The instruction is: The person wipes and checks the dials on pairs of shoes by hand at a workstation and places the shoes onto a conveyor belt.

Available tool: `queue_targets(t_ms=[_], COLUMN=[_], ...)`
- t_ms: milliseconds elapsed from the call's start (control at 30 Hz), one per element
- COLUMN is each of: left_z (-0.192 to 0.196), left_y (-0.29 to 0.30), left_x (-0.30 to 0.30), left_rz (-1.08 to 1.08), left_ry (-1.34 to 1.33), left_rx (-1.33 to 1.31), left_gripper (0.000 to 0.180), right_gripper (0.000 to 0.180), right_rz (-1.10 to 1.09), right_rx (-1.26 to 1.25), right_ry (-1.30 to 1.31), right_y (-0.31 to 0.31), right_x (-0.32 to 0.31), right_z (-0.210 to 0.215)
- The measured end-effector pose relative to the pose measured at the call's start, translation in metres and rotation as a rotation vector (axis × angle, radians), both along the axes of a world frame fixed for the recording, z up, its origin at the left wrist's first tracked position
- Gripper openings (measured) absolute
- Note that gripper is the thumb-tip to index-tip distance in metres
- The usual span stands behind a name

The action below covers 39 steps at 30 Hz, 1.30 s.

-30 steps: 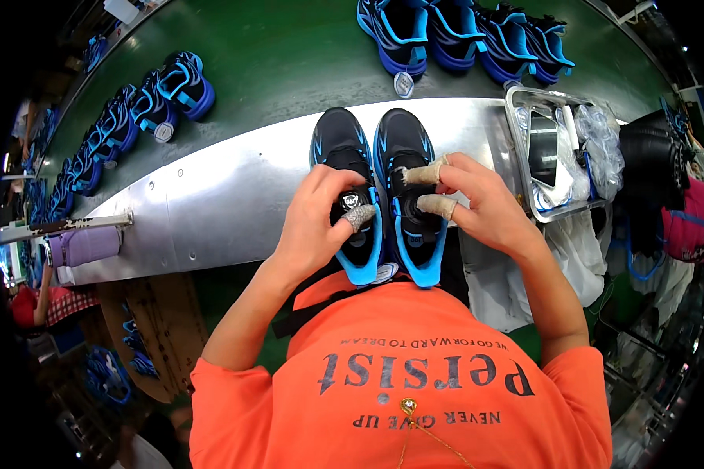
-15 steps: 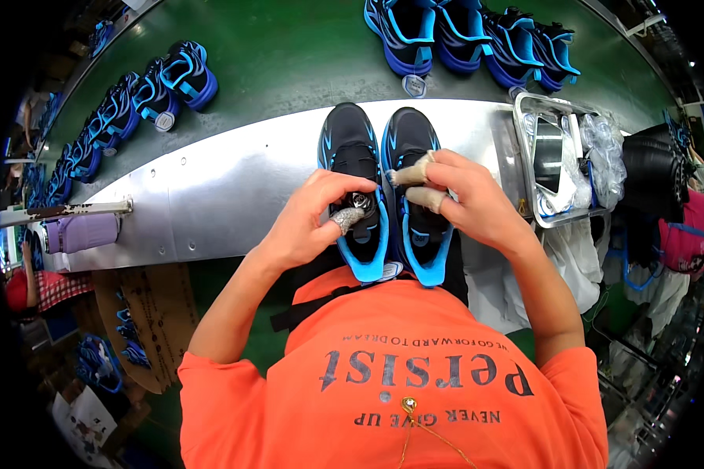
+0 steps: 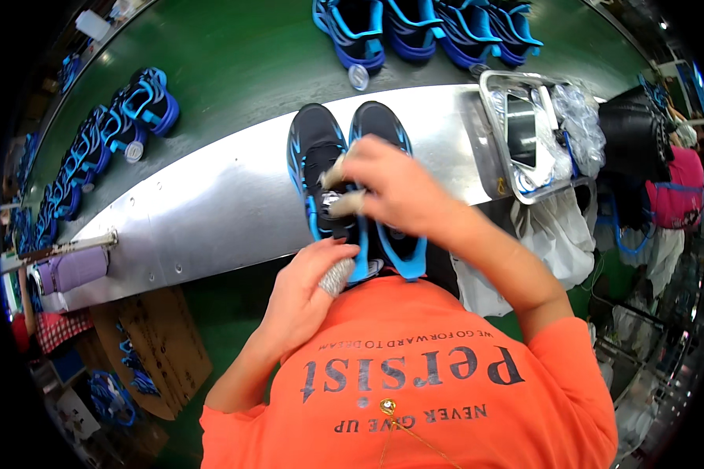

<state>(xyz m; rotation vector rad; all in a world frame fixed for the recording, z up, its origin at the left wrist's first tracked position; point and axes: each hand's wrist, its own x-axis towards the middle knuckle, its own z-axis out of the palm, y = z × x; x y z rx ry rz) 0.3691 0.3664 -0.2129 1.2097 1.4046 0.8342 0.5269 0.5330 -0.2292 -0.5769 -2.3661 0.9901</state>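
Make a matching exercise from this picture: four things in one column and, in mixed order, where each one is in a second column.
Things:
1. Pair of black and blue shoes
2. Wire basket
3. Purple roll
4. Left hand

Places:
A. left end of the metal bench
B. at the heel end of the left shoe
C. middle of the metal bench, under the right hand
D. right end of the metal bench

Pairs: 1-C, 2-D, 3-A, 4-B
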Motion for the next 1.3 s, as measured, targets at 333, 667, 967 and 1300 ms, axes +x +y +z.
queue_targets(t_ms=[333, 667, 967, 1300], left_z=[0.0, -0.001, 0.053, 0.008], left_y=[0.033, 0.076, 0.209, 0.332], left_x=[0.033, 0.077, -0.099, 0.046], left_rz=[-0.365, -0.175, 0.416, 0.009], left_ry=[0.643, 0.682, 1.347, 0.814], left_rx=[0.111, 0.305, 0.612, 0.337], left_gripper=[0.037, 0.021, 0.018, 0.047], right_gripper=[0.044, 0.031, 0.035, 0.049], right_rz=[0.048, -0.212, -0.428, -0.536], right_rx=[-0.153, -0.208, -0.248, 0.178], right_ry=[-0.225, -0.078, -0.228, -0.43], right_y=[0.014, 0.027, 0.109, 0.248], right_x=[0.073, 0.136, 0.148, 0.088], right_z=[0.017, 0.036, 0.059, 0.042])
